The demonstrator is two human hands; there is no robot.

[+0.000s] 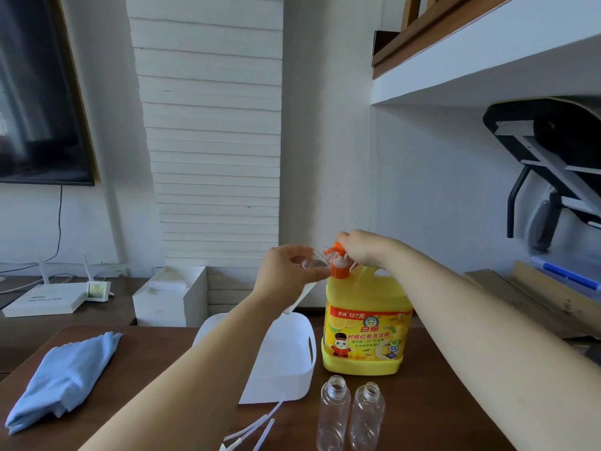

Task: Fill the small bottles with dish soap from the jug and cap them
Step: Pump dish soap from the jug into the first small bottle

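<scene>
I see the yellow jug (366, 320) upright, with an orange pump (338, 263) on top. Right hand (364, 249) curls over the pump; left hand (286, 271) grips a clear small bottle (313, 258) tilted at its spout. Two uncapped empty bottles (335, 408) stand just in front of the jug. White basket (292, 369) beside it, contents hidden.

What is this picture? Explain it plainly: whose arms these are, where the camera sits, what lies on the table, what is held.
No machine here: one camera worn on a person's head looks down at their two bare arms. The left hand holds a small clear bottle at the spout of the orange pump; the right hand grips the pump's top on the yellow jug. On the brown table are two open empty bottles, a white basket, a blue cloth and loose white tubes.
</scene>
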